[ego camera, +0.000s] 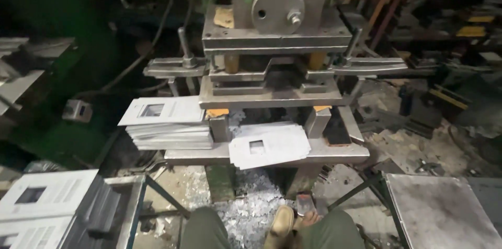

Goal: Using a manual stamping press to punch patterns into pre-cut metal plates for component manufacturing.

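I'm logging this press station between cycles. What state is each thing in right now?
Grey metal press with round disc: ram raised, gap open above the die.
Loose white punched sheets with square hole: lying fanned on the press bed, overhanging its front edge.
Stack of white sheets left of the die: piled flat, top sheet punched.
Foot pedal on the floor: a foot rests beside it.
Metal scraps: scattered on the floor.
Hands: out of view.
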